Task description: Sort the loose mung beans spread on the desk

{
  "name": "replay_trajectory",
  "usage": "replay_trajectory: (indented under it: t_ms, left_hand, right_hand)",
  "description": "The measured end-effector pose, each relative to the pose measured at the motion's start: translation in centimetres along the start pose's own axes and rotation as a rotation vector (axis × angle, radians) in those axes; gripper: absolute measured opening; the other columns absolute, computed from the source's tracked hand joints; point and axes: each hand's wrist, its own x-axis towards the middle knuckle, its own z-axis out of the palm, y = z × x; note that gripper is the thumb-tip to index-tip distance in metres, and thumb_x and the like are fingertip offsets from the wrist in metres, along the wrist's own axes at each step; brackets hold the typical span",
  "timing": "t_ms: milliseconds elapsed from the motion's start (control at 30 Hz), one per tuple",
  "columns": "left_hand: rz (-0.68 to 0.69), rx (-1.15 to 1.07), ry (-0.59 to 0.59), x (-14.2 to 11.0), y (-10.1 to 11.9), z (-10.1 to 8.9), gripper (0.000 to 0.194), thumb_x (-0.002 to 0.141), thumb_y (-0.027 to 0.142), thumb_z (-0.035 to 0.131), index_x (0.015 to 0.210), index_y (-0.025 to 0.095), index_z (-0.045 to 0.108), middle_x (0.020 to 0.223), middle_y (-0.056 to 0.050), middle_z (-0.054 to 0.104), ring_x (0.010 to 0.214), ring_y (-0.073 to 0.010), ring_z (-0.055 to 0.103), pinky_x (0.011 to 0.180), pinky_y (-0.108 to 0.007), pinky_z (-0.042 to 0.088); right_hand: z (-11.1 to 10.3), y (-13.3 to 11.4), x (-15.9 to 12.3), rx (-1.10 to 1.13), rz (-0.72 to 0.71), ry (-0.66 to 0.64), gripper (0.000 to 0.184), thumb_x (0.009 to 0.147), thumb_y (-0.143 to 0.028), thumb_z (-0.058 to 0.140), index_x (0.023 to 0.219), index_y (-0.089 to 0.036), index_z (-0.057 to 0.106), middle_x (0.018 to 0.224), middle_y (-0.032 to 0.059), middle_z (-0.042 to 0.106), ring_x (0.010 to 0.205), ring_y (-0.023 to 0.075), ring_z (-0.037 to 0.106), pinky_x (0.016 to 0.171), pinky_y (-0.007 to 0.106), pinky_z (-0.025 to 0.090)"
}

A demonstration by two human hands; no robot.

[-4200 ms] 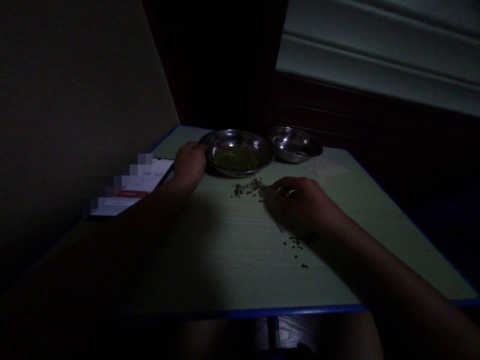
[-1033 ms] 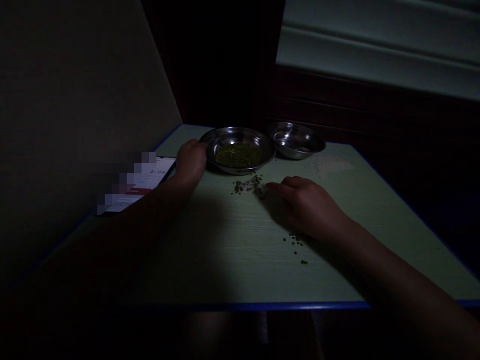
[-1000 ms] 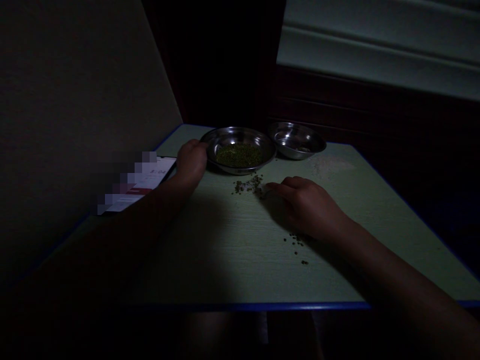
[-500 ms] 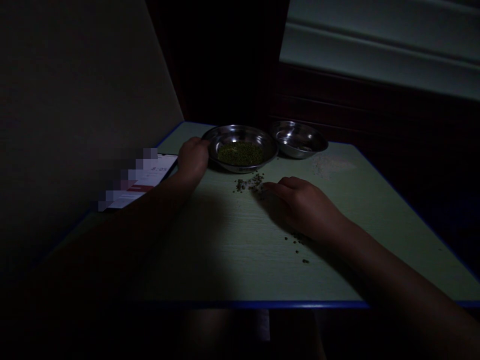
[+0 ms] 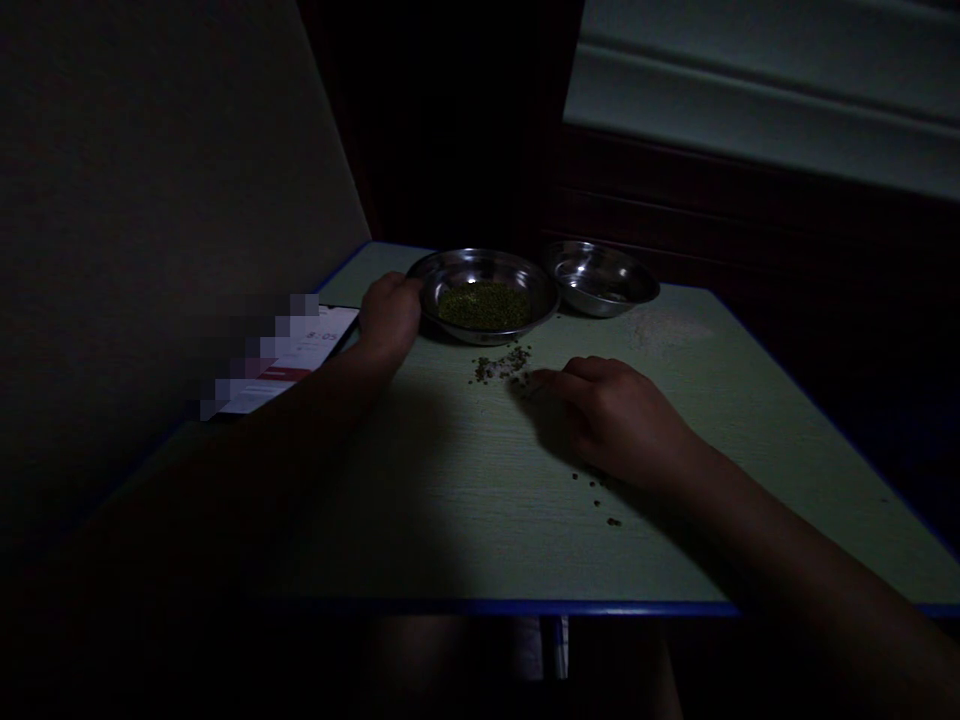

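One lit touchscreen (image 5: 307, 352) lies along the left edge of the pale green table (image 5: 510, 560), its corner pixelated and its digits faint. Next to it the left hand (image 5: 390, 315) is curled closed on the left rim of a stainless-steel bean bowl (image 5: 491, 338), a hold that matches the earlier pictures. The green beans (image 5: 484, 308) inside, probably mung, sit at much the same level as four seconds ago.

Just in front of that bowl, on the tabletop and in neither bowl, is a mixed patch of beans and white grains (image 5: 491, 370). The change is at its right side: a thin translucent edge hung below the fingers in the oldest picture, and now — with the right hand (image 5: 619, 415) turned, index finger reaching to the patch — I can't make it out (the light is very poor). The fingers look drawn together, but whether they hold anything I cannot tell. The hand also covers more of the loose beans (image 5: 613, 522) in front of it. With beans and grains lying together on the tabletop, the handling there looks unfinished to me.

Behind that hand stands a second steel bowl (image 5: 600, 308), something small and pale inside it; farther right spreads a scatter of pale grains (image 5: 667, 328).
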Motion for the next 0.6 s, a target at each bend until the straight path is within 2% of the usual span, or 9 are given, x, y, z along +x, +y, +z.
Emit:
replay_trajectory:
  t_ms: [167,333,600]
  left_hand:
    - [0.008,0.021,-0.001,-0.36,0.34,-0.01,0.022,0.102,0.021,0.064,0.081,0.028,0.06,0.112,-0.014,0.082,0.13,-0.038,0.079,0.119,-0.049,0.058]
    - [0.036,0.008,0.0,-0.46,0.16,0.16,0.026,0.104,0.021,0.063,0.079,0.028,0.059,0.107,-0.013,0.081,0.128,-0.0371,0.077,0.118,-0.046,0.058]
    - [0.034,-0.026,0.014,0.13,-0.39,0.25,0.013,0.096,0.027,0.069,0.083,0.029,0.067,0.103,-0.013,0.08,0.129,-0.0403,0.077,0.118,-0.049,0.061]
  right_hand:
    - [-0.16,0.21,-0.13,-0.019,0.076,0.003,0.056,0.104,-0.004,0.069,0.154,-0.013,0.091,0.125,0.0197,0.092,0.11,0.0331,0.084,0.094,0.039,0.055]
    - [0.03,0.03,-0.11,0.013,0.048,-0.01,0.063,0.105,-0.003,0.068,0.164,-0.012,0.086,0.133,0.0211,0.092,0.119,0.0346,0.085,0.099,0.04,0.058]
    - [0.03,-0.26,-0.07,-0.005,0.122,-0.003,0.054,0.108,-0.004,0.062,0.154,-0.012,0.089,0.13,0.0217,0.092,0.113,0.0339,0.085,0.095,0.039,0.058]
